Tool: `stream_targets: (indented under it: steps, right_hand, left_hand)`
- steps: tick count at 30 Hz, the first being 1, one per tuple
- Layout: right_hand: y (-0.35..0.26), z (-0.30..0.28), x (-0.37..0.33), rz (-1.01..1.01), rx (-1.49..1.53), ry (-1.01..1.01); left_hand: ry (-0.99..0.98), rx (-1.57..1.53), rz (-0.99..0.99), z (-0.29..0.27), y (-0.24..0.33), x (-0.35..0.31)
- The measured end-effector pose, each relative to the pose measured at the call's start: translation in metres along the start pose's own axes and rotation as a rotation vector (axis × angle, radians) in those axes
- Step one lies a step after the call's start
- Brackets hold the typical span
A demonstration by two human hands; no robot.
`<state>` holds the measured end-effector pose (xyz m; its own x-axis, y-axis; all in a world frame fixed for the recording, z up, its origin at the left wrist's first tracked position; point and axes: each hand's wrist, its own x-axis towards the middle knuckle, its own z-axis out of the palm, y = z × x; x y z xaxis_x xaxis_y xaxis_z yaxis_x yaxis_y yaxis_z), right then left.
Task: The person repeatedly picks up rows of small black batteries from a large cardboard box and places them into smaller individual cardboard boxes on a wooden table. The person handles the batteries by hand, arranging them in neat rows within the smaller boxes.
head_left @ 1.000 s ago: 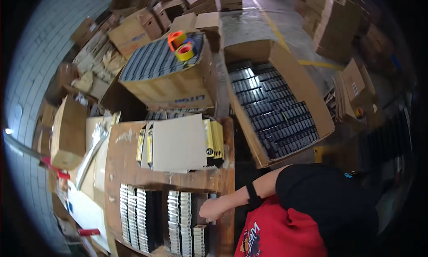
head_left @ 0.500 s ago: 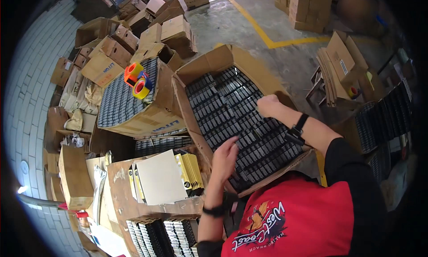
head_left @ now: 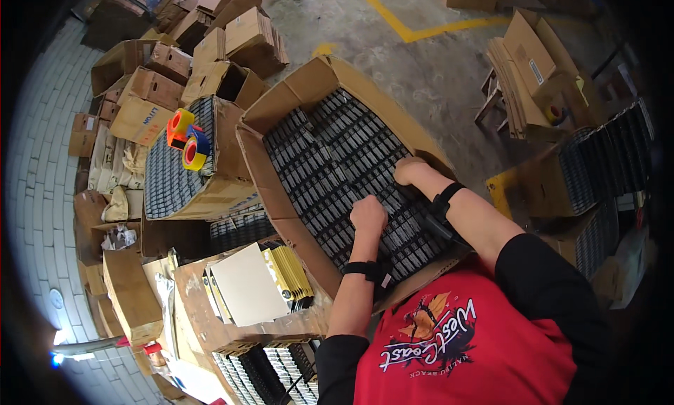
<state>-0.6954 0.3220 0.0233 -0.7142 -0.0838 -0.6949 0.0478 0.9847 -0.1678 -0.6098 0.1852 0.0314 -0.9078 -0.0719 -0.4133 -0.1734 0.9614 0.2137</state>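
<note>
A large open cardboard box (head_left: 263, 182) stands before me, packed with rows of small black pieces with grey edges (head_left: 330, 145). My left hand (head_left: 369, 214) is closed, knuckles up, over the rows near the middle of the box. My right hand (head_left: 411, 172) is also closed, resting at the rows close to the box's right wall. The undersides of both hands are hidden, so I cannot make out what the fingers hold. A dark band circles each wrist.
Left of the box, another packed carton (head_left: 223, 134) carries tape rolls (head_left: 188, 139). A wooden table (head_left: 196, 292) holds yellow-edged folders (head_left: 288, 275) and a pale board (head_left: 249, 285). More cartons crowd the far left. Folded cardboard (head_left: 516, 89) leans at right, above further packed boxes (head_left: 554, 170).
My left hand has moved right and forward, from the box's left side to its middle, and its fingers have curled closed. My right hand stays by the right wall. The whole view has shifted.
</note>
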Motion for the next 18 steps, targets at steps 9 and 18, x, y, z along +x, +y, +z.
stream_targets:
  steps: [9,18]
  right_hand:
    - [-0.005,-0.032,-0.045,-0.045,0.126,0.264]
    - [-0.042,-0.086,-0.149,-0.198,0.291,0.682]
  left_hand:
    - [0.269,-0.821,0.021,0.037,-0.036,0.008]
    - [0.497,-1.648,0.124,-0.056,-0.037,-0.065]
